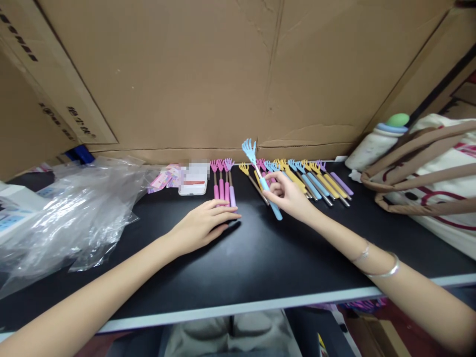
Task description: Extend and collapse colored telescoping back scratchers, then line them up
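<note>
My right hand (pixel 284 195) pinches a light blue back scratcher (pixel 264 182) by its handle, with the claw end raised toward the cardboard. My left hand (pixel 208 221) lies flat with its fingers stretched out, at the lower ends of a short row of pink back scratchers (pixel 221 187) and a lilac back scratcher (pixel 232 194). Behind and right of my right hand, several yellow, blue and purple back scratchers (pixel 316 183) lie side by side, some overlapping. A yellow back scratcher (pixel 254 182) lies slanted just left of the held one; my right hand partly hides others.
A white phone (pixel 193 186) and pink printed cards (pixel 165 177) lie beyond my left hand. Clear plastic bags (pixel 85 208) cover the left of the black table (pixel 223 277). On the right stand a white bottle (pixel 374 146) and a tote bag (pixel 439 173). Cardboard (pixel 186 74) walls the back.
</note>
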Demonstrator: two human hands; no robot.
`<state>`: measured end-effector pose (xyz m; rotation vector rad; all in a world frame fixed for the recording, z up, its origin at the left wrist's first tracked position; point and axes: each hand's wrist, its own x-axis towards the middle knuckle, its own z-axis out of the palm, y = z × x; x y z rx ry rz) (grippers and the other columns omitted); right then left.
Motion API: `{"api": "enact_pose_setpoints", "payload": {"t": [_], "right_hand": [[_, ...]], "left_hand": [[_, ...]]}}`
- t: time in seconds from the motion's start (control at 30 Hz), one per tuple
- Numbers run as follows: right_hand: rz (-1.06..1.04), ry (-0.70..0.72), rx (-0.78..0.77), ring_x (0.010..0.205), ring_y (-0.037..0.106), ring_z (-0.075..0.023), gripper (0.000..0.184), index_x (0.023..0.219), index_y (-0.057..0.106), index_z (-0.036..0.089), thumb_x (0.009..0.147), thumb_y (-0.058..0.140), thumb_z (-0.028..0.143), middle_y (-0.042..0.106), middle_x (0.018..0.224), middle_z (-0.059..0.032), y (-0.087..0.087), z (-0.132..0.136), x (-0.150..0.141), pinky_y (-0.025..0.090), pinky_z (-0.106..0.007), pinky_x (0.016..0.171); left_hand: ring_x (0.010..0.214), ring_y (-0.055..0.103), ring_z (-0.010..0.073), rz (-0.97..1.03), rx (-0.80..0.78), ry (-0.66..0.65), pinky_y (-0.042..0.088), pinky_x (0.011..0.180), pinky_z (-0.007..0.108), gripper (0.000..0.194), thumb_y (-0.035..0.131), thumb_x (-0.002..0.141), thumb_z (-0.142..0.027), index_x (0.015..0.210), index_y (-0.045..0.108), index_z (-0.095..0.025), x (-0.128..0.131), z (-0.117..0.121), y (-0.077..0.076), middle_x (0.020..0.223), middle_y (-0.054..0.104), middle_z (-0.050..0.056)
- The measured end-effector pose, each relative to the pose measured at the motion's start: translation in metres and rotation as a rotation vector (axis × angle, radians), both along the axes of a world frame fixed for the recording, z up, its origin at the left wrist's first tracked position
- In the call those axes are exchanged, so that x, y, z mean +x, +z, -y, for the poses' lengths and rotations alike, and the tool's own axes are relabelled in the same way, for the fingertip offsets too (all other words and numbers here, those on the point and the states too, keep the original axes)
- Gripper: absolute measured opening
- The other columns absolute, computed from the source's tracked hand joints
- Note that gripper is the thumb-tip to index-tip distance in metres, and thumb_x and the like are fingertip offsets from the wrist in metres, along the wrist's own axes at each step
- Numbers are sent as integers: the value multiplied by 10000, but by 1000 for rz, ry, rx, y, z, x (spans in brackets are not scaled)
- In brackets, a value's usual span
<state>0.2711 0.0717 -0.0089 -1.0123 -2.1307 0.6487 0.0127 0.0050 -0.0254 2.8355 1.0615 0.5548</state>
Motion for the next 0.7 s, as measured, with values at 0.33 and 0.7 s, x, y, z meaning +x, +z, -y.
{"api": "enact_pose_setpoints", "payload": {"t": [0.33,0.7], "right_hand": [[445,-238,192,576,507,-114,279,1049,513,205,783,448,259,554,631,52,10,-6,-23,313,-220,554],[631,-306,285,842,603,-234,311,1063,553,173,780,451,252,672,896,-88,-10,-33,-64,335,-357,838]], "left_hand": [[1192,430,202,-67,44,4,336,1031,418,324,398,922,-285,1208,550,-291,0,0,3,1312,536,3],[1186,431,209,-73,61,16,320,1040,444,338,394,918,-260,1216,551,-291,-1,0,2,1299,547,5]]}}
